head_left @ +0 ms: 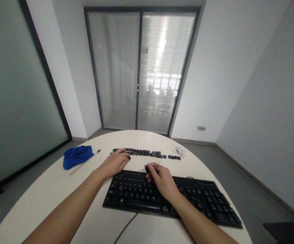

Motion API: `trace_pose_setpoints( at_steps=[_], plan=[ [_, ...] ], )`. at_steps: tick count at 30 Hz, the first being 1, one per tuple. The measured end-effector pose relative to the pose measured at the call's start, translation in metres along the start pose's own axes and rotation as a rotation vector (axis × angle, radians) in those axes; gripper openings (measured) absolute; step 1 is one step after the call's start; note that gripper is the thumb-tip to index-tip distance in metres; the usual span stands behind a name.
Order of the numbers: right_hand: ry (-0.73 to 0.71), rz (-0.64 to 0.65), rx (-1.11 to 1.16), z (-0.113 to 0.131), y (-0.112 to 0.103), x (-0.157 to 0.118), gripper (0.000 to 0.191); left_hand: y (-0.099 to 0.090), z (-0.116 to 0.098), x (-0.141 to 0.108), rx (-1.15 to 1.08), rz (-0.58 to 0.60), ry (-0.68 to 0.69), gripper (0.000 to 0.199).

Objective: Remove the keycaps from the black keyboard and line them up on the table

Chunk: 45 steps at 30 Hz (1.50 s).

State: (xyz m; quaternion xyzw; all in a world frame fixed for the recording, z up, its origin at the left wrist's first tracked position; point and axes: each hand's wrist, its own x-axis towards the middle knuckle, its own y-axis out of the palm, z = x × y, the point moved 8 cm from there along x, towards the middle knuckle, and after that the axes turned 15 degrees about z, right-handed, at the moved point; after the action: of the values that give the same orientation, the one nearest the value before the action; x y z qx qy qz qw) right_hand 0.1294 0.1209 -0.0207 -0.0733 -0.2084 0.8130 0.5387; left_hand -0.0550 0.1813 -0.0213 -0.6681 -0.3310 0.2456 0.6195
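My left hand (115,162) reaches to the left end of the rows of loose black keycaps (141,152). A keycap (129,158) sits at the tips of its thumb and index finger, which are closed on it. Over the upper middle of a black keyboard (144,205) is my right hand (162,179), its thumb and fingers pinched around a small dark piece (147,169). Thin wire-like strands show on either side of those fingers; whether they belong to the piece is unclear. My right hand and forearm hide part of the keyboard. Small gaps among its upper keys are hard to make out.
A blue cloth (77,156) lies at the left of the round pale table (86,210), beside a thin stick-like brush (86,162). Crumpled white tissue (180,151) is at the far right. A black cable (126,226) runs from the keyboard to the near edge.
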Motion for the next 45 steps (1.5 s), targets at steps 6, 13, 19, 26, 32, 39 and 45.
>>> trace_pose_setpoints(
  at_steps=[6,13,19,26,32,39,45],
  plan=[
    [-0.013,-0.002,-0.004,0.0,0.0,0.001,0.045,0.003,0.001,0.002,0.007,-0.005,0.004,0.03],
    [-0.002,-0.002,0.013,-0.002,0.0,0.001,0.046,0.003,-0.001,0.002,0.015,-0.004,0.009,0.031],
    [0.004,-0.004,0.007,0.0,0.0,0.0,0.048,-0.007,-0.007,0.001,0.016,-0.018,0.0,0.028],
    [-0.03,-0.056,-0.218,0.019,-0.01,-0.006,0.047,-0.036,-0.03,-0.001,-0.175,0.006,-0.097,0.023],
    [-0.044,-0.025,-0.342,0.026,-0.012,-0.006,0.045,-0.019,-0.073,-0.004,-0.513,0.401,0.073,0.023],
    [-0.103,0.079,-0.413,0.034,-0.003,-0.008,0.043,0.0,-0.073,-0.008,-0.502,0.525,0.022,0.033],
    [-0.164,0.188,-0.47,0.042,0.009,-0.011,0.035,-0.005,-0.078,-0.008,-0.419,0.5,0.007,0.033]
  ],
)
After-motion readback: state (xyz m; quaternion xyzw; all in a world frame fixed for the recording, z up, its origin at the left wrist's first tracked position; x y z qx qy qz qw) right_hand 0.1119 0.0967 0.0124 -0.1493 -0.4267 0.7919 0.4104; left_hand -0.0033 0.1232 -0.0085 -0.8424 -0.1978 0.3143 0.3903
